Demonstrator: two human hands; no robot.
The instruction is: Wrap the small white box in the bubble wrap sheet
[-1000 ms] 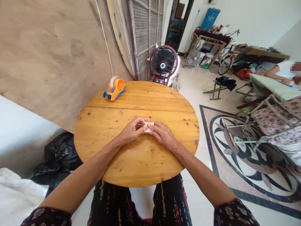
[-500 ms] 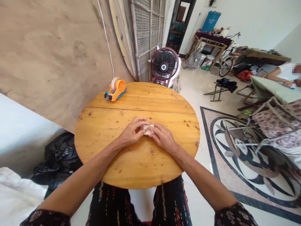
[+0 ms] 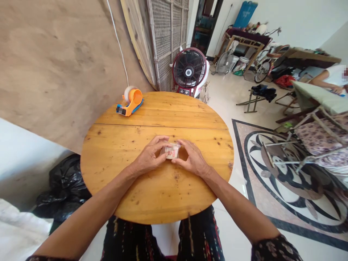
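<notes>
A small whitish packet with red print (image 3: 172, 151) lies near the middle of the round wooden table (image 3: 152, 206). My left hand (image 3: 152, 154) has its thumb and fingers on the packet's left side, gripping it. On the other side, my right hand (image 3: 193, 157) is curved with thumb and fingers apart, its fingertips close to the packet's right edge. A gap shows between the right palm and the packet. An orange and blue tape dispenser (image 3: 132, 101) with a roll of tape sits at the table's back left edge.
Behind the table stands a dark red and white fan (image 3: 189, 70). Black plastic bags (image 3: 67, 177) lie on the left. A folding stool (image 3: 251, 99) stands on the floor at right. A person's arm (image 3: 323, 81) rests by a covered table (image 3: 318, 96) at far right.
My right hand has opened and its fingers have spread away from the packet, so more of the packet shows. The left hand stays on it. The view has shifted slightly.
</notes>
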